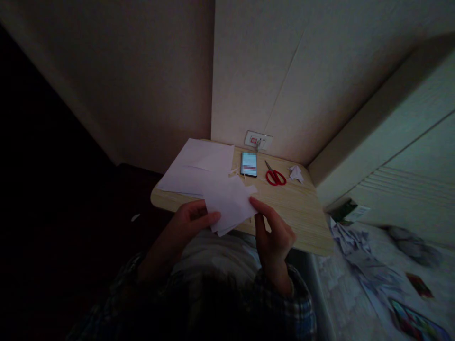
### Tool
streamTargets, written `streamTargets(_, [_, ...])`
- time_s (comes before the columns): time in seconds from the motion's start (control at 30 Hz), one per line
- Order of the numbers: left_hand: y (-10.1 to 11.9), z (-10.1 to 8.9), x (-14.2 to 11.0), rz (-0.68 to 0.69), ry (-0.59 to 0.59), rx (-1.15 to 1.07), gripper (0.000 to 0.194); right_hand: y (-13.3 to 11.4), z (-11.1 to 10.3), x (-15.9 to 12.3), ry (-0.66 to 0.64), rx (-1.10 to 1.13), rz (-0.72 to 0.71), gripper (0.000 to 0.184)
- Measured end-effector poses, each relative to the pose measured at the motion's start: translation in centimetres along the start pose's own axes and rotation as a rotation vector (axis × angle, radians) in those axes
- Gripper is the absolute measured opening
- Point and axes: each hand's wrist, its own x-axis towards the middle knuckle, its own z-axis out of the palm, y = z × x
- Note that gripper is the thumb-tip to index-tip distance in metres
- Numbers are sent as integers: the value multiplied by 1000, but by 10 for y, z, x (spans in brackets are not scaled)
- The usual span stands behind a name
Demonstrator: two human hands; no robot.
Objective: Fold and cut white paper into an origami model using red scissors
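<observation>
A folded piece of white paper (229, 203) is held in front of me, just over the front edge of a small wooden table (298, 218). My left hand (192, 220) pinches its lower left side, thumb on top and fingers behind. At its right edge, my right hand (273, 229) grips the paper between thumb and fingertips. The paper shows overlapping layers along its bottom and a small notch-like step at its upper right. Behind it on the table lie larger white sheets (199, 158). Red-handled scissors (275, 177) rest to the right, their blades pointing away from me.
A phone (249, 164) with a lit screen lies near the wall socket (258, 140). Thin paper strips lie beside it. A small folded paper (295, 174) sits at the table's right. On the bed (344, 289) are crumpled papers (355, 241) and a tablet-like object (419, 319).
</observation>
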Motion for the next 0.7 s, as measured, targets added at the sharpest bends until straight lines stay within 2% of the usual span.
streamTargets(0.2, [-1,0,2,24,30,29,26,-2,0,1,-70,54,78,27])
streamTargets(0.3, [-1,0,3,33,40,5,25,-4,0,3,-102,179,136,27])
streamTargets(0.53, [-2,0,5,37,24,4,16,-6,1,5,-182,472,447,29])
streamTargets(0.7, [-7,-2,10,71,20,84,22,-3,4,7,-179,595,506,14])
